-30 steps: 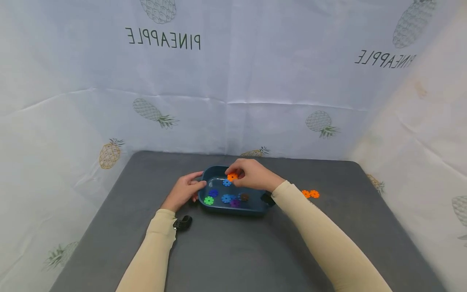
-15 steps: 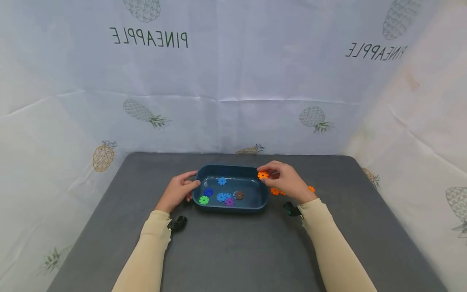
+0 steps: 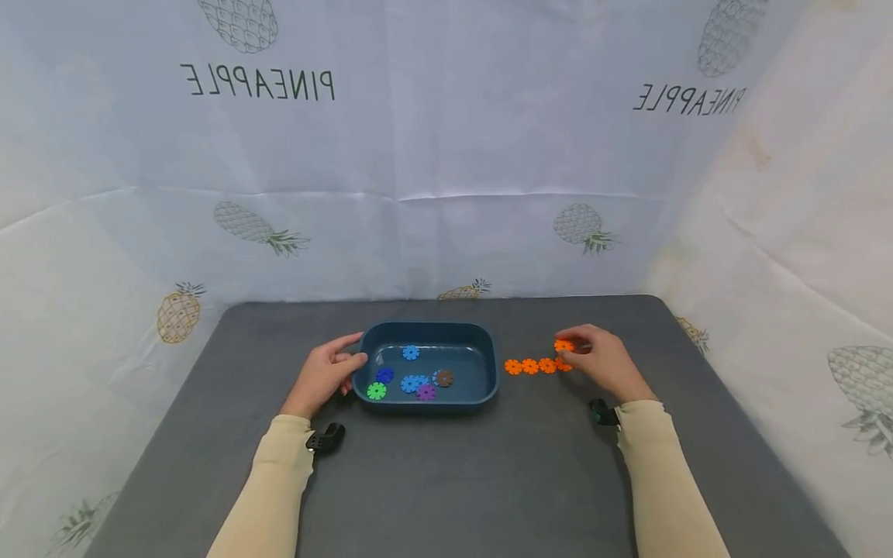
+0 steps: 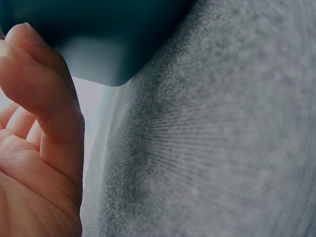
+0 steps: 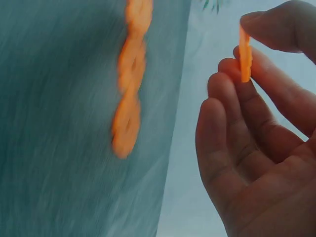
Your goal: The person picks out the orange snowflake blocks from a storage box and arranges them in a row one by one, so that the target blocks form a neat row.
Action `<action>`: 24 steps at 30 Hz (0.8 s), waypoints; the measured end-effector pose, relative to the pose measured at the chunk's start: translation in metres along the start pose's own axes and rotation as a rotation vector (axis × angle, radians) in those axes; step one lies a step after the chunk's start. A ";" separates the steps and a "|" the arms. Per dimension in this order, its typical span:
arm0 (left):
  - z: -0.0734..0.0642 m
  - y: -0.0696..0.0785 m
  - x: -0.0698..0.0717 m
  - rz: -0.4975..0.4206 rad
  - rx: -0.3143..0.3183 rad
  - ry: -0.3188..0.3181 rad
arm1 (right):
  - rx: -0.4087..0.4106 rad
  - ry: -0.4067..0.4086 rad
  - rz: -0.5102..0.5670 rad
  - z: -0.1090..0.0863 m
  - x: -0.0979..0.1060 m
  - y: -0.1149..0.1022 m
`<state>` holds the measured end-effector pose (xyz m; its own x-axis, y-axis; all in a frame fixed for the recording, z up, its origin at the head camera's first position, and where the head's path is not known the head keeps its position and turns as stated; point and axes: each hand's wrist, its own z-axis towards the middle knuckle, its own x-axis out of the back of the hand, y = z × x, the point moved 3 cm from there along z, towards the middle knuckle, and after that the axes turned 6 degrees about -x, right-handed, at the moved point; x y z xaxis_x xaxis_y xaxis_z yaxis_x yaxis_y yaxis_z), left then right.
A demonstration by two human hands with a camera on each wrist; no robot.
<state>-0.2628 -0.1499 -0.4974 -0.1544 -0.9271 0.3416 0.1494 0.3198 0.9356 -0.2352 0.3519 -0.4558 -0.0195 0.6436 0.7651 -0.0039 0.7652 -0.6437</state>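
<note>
My right hand [image 3: 601,361] pinches an orange notched disc [image 3: 563,346] between thumb and fingers. In the right wrist view that disc [image 5: 245,57] is edge-on, held above the table. Below it on the table lies a row of several orange discs [image 3: 530,366], the rightmost partly hidden by the hand. My left hand [image 3: 322,377] grips the left end of a dark blue tray [image 3: 427,404], thumb on the rim. In the left wrist view the tray's underside corner [image 4: 103,54] shows beside the thumb.
Inside the tray lie loose notched discs: a green one [image 3: 377,390], a dark blue one [image 3: 384,375], several light blue ones [image 3: 411,353], a purple one [image 3: 426,392] and a brown one [image 3: 444,378]. Behind the grey table [image 3: 446,480] hangs a pineapple-print cloth [image 3: 432,248].
My right hand has carried the orange disc rightward out of the tray to above the right end of the orange row. My left hand still holds the tray.
</note>
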 end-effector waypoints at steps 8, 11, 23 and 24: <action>-0.002 0.002 0.006 -0.011 0.010 -0.017 | -0.068 0.018 -0.064 -0.004 0.010 0.025; -0.004 0.003 0.008 -0.008 0.028 -0.011 | -0.080 0.015 -0.090 -0.003 0.010 0.028; -0.005 0.002 0.011 -0.002 0.054 -0.024 | -0.115 -0.001 -0.161 -0.005 0.014 0.043; -0.006 0.002 0.012 -0.002 0.056 -0.024 | -0.117 -0.002 -0.163 -0.004 0.014 0.043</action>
<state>-0.2587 -0.1610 -0.4916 -0.1778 -0.9232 0.3408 0.0941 0.3287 0.9397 -0.2313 0.3936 -0.4730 -0.0306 0.5110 0.8591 0.1094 0.8560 -0.5052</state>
